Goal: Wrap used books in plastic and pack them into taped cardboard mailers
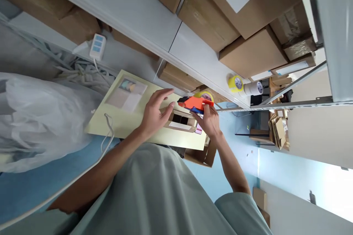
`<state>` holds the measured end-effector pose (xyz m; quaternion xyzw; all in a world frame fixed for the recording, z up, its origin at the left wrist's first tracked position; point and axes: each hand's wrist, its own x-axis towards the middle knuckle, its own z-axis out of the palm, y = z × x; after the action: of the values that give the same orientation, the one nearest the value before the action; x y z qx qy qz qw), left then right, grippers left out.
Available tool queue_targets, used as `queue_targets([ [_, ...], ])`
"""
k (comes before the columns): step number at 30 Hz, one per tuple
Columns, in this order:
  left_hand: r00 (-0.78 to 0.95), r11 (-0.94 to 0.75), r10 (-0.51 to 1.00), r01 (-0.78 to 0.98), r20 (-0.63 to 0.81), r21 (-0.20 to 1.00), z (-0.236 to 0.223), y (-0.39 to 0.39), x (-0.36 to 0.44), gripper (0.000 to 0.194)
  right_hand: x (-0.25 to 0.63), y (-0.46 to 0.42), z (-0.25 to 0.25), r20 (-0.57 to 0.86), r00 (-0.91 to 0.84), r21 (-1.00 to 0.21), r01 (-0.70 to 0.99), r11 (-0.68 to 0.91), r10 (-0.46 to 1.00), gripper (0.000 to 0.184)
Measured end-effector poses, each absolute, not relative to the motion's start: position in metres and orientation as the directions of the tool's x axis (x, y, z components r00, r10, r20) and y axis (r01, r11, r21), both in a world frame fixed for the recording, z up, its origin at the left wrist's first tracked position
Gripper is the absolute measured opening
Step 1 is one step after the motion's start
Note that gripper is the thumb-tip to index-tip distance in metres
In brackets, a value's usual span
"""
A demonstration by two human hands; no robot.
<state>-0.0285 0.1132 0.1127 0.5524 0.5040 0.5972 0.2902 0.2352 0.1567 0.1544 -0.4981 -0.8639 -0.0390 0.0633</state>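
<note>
Orange tape dispenser (193,102) in right hand (211,120)

I am watching this hand gripping the smooth plastic, a round yellow tape roll (206,96) showing beside it. Below, an open cardboard box (180,126) is lying on the pale, flat table (165,137). The left hand (153,115) is curving nearby, thumb and fingers wide apart. Farther left, a crinkled translucent bag (49,117) is bulging.

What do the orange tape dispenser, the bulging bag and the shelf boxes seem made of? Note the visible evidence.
Tape dispenser: probably hard plastic, smooth, with even, bright orange colour.
Bag: likely thin plastic film, softly shiny, translucent and creased.
Shelf boxes: apparently cardboard, mostly matt, plain brown with straight edges and flat panels.
</note>
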Motion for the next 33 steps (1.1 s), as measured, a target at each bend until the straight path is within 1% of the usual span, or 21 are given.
queue_targets([
  [5, -0.161, -0.292, 0.938, 0.12, 0.308, 0.949, 0.107, 0.103, -0.042, 0.041, 0.226, 0.123, 0.155, 0.065, -0.523, -0.017, 0.851, 0.525, 0.85, 0.039],
  [8, -0.055, -0.241, 0.968, 0.047, 0.243, 0.969, 0.102, 0.103, -0.053, 0.041, 0.223, 0.112, 0.16, 0.002, -0.524, -0.034, 0.851, 0.524, 0.852, 0.041],
  [11, 0.107, -0.091, 0.99, -0.035, 0.095, 0.995, 0.094, 0.103, -0.061, 0.035, 0.222, 0.105, 0.166, -0.084, -0.537, -0.054, 0.844, 0.534, 0.839, 0.045],
  [13, 0.213, 0.019, 0.977, -0.072, -0.003, 0.997, 0.088, 0.102, -0.064, 0.03, 0.22, 0.103, 0.17, -0.151, -0.539, -0.064, 0.842, 0.536, 0.829, 0.049],
  [15, 0.264, 0.073, 0.964, -0.114, -0.041, 0.991, 0.081, 0.1, -0.065, 0.028, 0.219, 0.101, 0.173, -0.21, -0.534, -0.068, 0.844, 0.532, 0.819, 0.054],
  [18, 0.244, 0.061, 0.97, -0.165, -0.019, 0.984, 0.072, 0.097, -0.063, 0.026, 0.215, 0.098, 0.177, -0.268, -0.521, -0.056, 0.848, 0.526, 0.81, 0.056],
  [22, 0.218, 0.055, 0.976, -0.162, -0.018, 0.985, 0.062, 0.092, -0.063, 0.031, 0.21, 0.097, 0.182, -0.337, -0.496, -0.028, 0.855, 0.518, 0.8, 0.058],
  [25, 0.208, 0.095, 0.976, -0.158, -0.061, 0.983, 0.057, 0.087, -0.065, 0.037, 0.205, 0.1, 0.185, -0.392, -0.472, -0.006, 0.86, 0.51, 0.79, 0.057],
  [29, 0.207, 0.189, 0.966, -0.151, -0.156, 0.97, 0.052, 0.081, -0.07, 0.042, 0.193, 0.107, 0.192, -0.466, -0.442, 0.018, 0.861, 0.508, 0.767, 0.055],
  [33, 0.194, 0.231, 0.961, -0.183, -0.196, 0.956, 0.047, 0.077, -0.078, 0.046, 0.174, 0.117, 0.2, -0.553, -0.386, 0.0, 0.886, 0.464, 0.738, 0.056],
])
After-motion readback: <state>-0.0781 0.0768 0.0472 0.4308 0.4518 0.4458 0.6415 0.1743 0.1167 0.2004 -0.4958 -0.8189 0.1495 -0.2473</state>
